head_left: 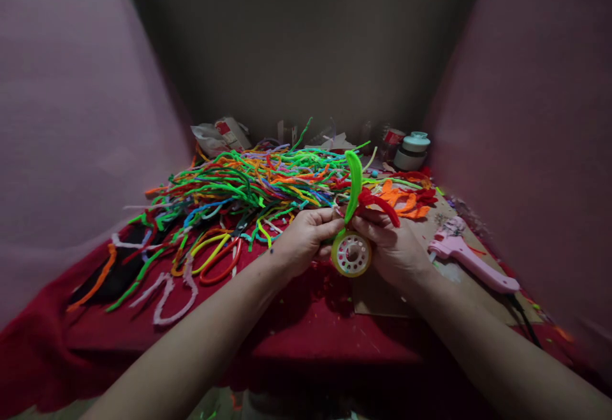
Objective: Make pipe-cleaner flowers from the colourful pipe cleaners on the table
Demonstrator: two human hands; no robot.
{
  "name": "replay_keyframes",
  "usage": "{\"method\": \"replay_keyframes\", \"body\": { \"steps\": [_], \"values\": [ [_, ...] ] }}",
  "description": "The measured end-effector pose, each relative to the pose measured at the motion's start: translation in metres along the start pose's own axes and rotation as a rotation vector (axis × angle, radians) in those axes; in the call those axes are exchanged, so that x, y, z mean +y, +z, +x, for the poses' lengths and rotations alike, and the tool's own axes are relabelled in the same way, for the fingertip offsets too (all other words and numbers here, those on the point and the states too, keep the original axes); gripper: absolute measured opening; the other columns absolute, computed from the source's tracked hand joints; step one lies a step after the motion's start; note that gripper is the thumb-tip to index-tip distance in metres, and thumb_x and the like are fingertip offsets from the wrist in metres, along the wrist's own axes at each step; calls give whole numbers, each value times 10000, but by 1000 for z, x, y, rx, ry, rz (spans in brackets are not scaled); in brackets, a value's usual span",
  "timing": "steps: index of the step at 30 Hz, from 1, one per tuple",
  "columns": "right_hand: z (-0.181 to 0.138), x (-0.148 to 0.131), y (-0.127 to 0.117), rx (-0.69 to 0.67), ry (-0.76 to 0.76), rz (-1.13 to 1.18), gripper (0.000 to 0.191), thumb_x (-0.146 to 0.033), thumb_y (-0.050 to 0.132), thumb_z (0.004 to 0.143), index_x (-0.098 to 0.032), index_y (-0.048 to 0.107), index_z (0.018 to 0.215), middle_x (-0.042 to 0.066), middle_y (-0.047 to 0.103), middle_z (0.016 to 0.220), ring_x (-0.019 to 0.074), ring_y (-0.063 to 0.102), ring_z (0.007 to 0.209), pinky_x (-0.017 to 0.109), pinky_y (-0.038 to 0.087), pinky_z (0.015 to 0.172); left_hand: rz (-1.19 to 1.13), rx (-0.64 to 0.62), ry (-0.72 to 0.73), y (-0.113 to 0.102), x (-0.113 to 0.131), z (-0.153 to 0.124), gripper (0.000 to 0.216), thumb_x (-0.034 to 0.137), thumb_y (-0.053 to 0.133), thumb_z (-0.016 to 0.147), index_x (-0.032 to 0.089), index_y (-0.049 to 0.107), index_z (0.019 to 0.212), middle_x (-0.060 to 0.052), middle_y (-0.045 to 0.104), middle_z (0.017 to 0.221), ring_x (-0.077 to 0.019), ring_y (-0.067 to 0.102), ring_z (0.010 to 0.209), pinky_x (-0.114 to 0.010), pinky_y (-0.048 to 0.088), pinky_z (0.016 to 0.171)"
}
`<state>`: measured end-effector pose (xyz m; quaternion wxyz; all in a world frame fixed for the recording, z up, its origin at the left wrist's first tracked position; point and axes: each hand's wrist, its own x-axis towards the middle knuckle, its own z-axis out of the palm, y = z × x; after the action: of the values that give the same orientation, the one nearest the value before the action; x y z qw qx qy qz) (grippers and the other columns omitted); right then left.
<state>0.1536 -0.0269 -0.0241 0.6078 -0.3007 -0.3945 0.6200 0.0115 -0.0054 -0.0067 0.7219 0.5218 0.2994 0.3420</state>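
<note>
My left hand [313,234] and my right hand [393,241] meet above the table's front part, both with fingers closed. Between them they pinch a pipe-cleaner piece with a bright green leaf shape [354,184] pointing up and red fuzzy loops [380,205] bending right. A roll of yellow tape [352,254] on a white spool with holes sits just below the fingertips, close to both hands. Which fingers touch the roll is hard to see. The lower end of the pipe-cleaner piece is hidden by the fingers.
A large heap of colourful pipe cleaners [248,181] covers the back left. Scissors [222,254] with red and yellow handles lie before it. Orange pipe-cleaner shapes [401,200] and a pink glue gun [473,260] rest on cardboard [382,299] at right. A lidded jar [414,150] stands behind.
</note>
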Motion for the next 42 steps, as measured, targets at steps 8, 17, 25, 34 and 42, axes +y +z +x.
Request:
{"method": "replay_keyframes", "body": {
  "steps": [8, 17, 25, 34, 42],
  "values": [
    [1, 3, -3, 11, 11, 4, 252, -227, 746, 619, -202, 652, 851, 4, 700, 842, 203, 645, 780, 341, 510, 704, -74, -16, -79, 0, -2, 0, 214, 333, 614, 759, 153, 502, 733, 78, 378, 469, -21, 244, 350, -154, 183, 361],
    [1, 0, 3, 59, 0, -12, 285, -281, 767, 584, -192, 656, 831, 11, 706, 833, 219, 635, 811, 339, 498, 703, 657, 291, 387, 11, -2, -6, 150, 265, 523, 796, 164, 590, 708, 20, 541, 645, -96, 461, 616, -189, 363, 591],
    [1, 1, 2, 81, 37, -50, 252, -295, 756, 601, -179, 659, 802, 11, 699, 748, 205, 639, 737, 337, 491, 682, 332, 239, 170, 11, 2, -4, 173, 295, 604, 730, 138, 571, 666, 29, 519, 598, -74, 430, 526, -188, 349, 512],
    [-3, -1, 1, 42, 18, -299, 314, -268, 771, 583, -187, 618, 844, -3, 654, 784, 157, 599, 694, 290, 481, 652, 6, 264, 137, 3, -7, 3, 234, 336, 682, 673, 131, 573, 706, 21, 546, 619, -76, 474, 536, -207, 387, 558],
    [-8, 5, 1, -66, -427, -1067, 466, -267, 714, 639, -214, 556, 1075, 81, 586, 1049, 266, 532, 1002, 407, 409, 894, 29, 287, 176, 8, -8, 3, 172, 288, 657, 675, 147, 560, 700, 40, 536, 634, -80, 484, 568, -205, 396, 583]
  ]
}}
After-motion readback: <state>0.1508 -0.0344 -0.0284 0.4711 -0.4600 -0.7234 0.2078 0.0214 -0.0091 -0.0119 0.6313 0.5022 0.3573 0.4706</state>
